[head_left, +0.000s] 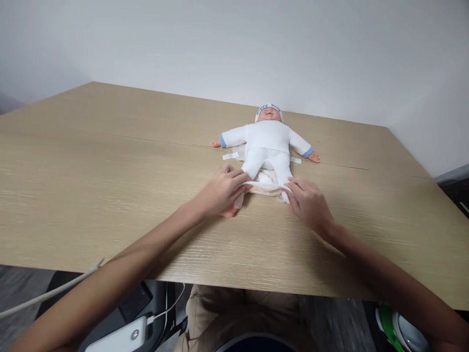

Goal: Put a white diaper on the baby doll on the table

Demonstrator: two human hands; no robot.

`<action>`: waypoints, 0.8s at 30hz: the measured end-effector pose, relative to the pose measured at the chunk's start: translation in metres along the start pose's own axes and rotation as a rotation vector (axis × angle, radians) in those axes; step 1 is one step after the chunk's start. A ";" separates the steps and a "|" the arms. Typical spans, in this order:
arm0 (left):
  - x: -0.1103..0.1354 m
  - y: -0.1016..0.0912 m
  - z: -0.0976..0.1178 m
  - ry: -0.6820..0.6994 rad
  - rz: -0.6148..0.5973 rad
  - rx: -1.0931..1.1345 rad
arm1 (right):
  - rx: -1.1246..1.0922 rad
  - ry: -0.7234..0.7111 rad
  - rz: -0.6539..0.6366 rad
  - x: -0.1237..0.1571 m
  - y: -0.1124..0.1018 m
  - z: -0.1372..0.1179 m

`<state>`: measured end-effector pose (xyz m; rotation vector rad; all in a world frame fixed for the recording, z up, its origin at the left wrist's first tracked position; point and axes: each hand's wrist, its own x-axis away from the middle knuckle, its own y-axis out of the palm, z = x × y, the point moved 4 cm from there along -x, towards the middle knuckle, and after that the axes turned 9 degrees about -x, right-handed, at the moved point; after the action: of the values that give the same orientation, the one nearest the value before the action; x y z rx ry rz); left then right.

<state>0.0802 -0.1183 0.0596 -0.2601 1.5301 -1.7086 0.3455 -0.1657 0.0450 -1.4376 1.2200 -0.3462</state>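
The left hand (pixel 229 190) and right hand (pixel 309 199) are working apart, each with its fingers nearly closed, pinching opposite ends of the near edge of a diaper (pixel 266 188). Good handling here is probably depending on an even pull: both grips sitting level, the edge lying straight rather than bunching, and neither side dragging at the legs. Just beyond, the doll (pixel 269 134) is lying on its back on the bench (pixel 110 195), head away from the person, legs spread, with part of the diaper showing between them. One foot (pixel 230 212) is peeking out beside the left hand. Farther up, a left tab (pixel 230 156) and a right tab (pixel 296 160) are sticking out beside the waist, best left flat and unfolded.
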 end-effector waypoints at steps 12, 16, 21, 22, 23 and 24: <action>-0.110 -0.003 -0.062 -0.300 0.176 0.140 | -0.409 0.181 0.253 -0.102 -0.002 0.074; -0.135 0.005 -0.082 -0.412 0.164 0.356 | -0.685 0.354 0.243 -0.131 0.023 0.107; -0.145 0.017 -0.093 -0.422 0.141 0.467 | -1.086 0.400 0.225 -0.144 0.057 0.129; -0.145 0.019 -0.095 -0.424 0.126 0.483 | -1.116 0.419 0.219 -0.144 0.061 0.132; -0.145 0.021 -0.096 -0.435 0.120 0.507 | -1.131 0.437 0.218 -0.143 0.064 0.134; -0.144 0.022 -0.097 -0.450 0.116 0.533 | -1.136 0.448 0.219 -0.142 0.066 0.136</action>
<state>0.1224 0.0517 0.0666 -0.2471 0.7223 -1.7483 0.3618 0.0378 0.0078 -2.1990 2.0938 0.2661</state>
